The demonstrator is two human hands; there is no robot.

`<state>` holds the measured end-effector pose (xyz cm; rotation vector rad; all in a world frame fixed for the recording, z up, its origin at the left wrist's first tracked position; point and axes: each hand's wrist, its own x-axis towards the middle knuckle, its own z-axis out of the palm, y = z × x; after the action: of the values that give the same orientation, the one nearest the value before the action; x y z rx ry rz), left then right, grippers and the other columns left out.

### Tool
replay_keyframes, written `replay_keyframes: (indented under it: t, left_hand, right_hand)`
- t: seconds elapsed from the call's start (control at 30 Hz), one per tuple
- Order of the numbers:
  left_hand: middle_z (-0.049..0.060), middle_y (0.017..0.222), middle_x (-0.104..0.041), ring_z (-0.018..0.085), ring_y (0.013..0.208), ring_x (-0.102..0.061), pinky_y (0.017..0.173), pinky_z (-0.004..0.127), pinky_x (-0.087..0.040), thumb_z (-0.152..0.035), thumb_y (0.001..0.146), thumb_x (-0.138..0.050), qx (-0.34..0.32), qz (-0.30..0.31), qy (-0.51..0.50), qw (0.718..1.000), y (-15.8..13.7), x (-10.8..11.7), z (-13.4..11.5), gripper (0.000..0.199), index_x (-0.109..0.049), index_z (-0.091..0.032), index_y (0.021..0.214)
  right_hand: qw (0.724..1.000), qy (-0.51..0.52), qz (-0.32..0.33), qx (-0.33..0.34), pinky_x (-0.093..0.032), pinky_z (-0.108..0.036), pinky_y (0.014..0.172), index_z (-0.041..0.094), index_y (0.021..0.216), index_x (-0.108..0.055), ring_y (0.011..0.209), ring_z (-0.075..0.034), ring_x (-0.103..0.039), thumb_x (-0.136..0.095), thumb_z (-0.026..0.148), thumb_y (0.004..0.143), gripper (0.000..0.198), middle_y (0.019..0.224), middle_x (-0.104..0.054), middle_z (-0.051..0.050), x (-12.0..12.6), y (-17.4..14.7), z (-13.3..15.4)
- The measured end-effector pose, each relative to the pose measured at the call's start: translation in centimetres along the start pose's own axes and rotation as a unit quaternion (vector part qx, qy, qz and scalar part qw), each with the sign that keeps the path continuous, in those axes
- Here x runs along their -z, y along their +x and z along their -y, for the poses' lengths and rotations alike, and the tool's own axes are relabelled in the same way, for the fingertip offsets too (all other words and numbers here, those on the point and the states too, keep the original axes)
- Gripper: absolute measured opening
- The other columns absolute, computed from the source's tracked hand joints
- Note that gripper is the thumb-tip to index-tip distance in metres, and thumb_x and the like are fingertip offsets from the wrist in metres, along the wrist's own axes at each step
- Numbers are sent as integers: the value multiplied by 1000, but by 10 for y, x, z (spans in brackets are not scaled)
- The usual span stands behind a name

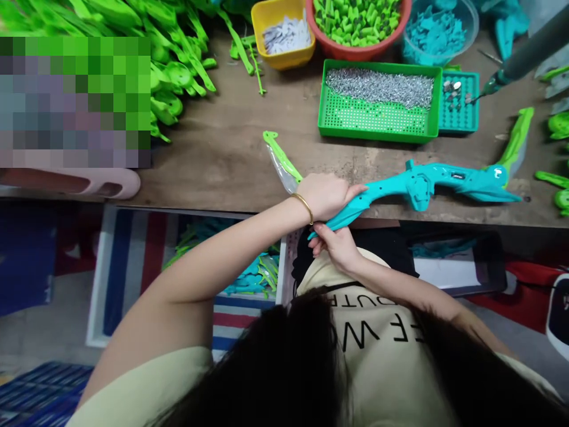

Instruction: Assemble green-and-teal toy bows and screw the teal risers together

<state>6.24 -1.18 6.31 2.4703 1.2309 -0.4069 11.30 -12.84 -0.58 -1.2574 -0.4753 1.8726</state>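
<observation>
A turquoise plastic toy bow [420, 184] lies across the front edge of the bench, with a bright green limb at each end. My left hand [323, 196] is closed over its left part, thumb along the turquoise body, hiding where the left green limb [280, 157] joins. Below it, past the bench edge, my right hand [336, 244] is closed with its fingers at the pointed turquoise tip of the bow. The right green limb [518, 142] angles up and away from both hands.
A green basket [377, 131] of small screws stands behind the bow, beside a turquoise tray [466, 121]. Further back are a yellow tub [288, 59], a red bowl [358, 50] and a clear tub [473, 29] of parts. A screwdriver [511, 68] hangs at right; green parts [178, 71] pile up left.
</observation>
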Motion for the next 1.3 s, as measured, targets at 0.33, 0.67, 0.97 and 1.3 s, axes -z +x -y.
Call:
replay_keyframes:
  t: [0.33, 0.67, 0.97, 1.3]
  left_hand:
    - [17, 93, -74, 33, 92, -71, 73, 36, -48, -58, 99, -17, -42, 74, 28, 996, 17, 4, 46, 72, -74, -15, 97]
    - [17, 92, -73, 31, 87, -71, 68, 36, -49, -51, 101, -16, 47, -7, -13, 999, 14, -9, 50, 64, -69, -14, 98]
    - [18, 83, -72, 33, 82, -71, 66, 38, -50, -45, 101, -15, 44, 7, -4, 999, 16, -6, 54, 57, -63, -14, 99]
    - [12, 88, -73, 30, 87, -72, 71, 35, -49, -46, 102, -18, 100, 35, -35, 994, 28, 17, 67, 50, -60, -20, 105]
  right_hand:
    - [648, -671, -173, 317, -46, -49, 94, 23, 102, -71, 108, -31, -61, -56, 47, 88, 31, 111, -67, -14, 128, -8, 169]
    - [630, -736, -120, 216, -51, -45, 85, 20, 116, -62, 104, -30, -64, -52, 59, 88, 48, 112, -69, -11, 165, 21, 181]
    - [666, -709, -76, 220, -53, -41, 84, 26, 112, -66, 100, -25, -65, -52, 53, 90, 38, 106, -68, -7, 159, 21, 188]
    - [635, -610, -319, 351, -48, -48, 87, 19, 92, -67, 91, -28, -64, -51, 33, 88, 22, 95, -71, -14, 127, 158, 318]
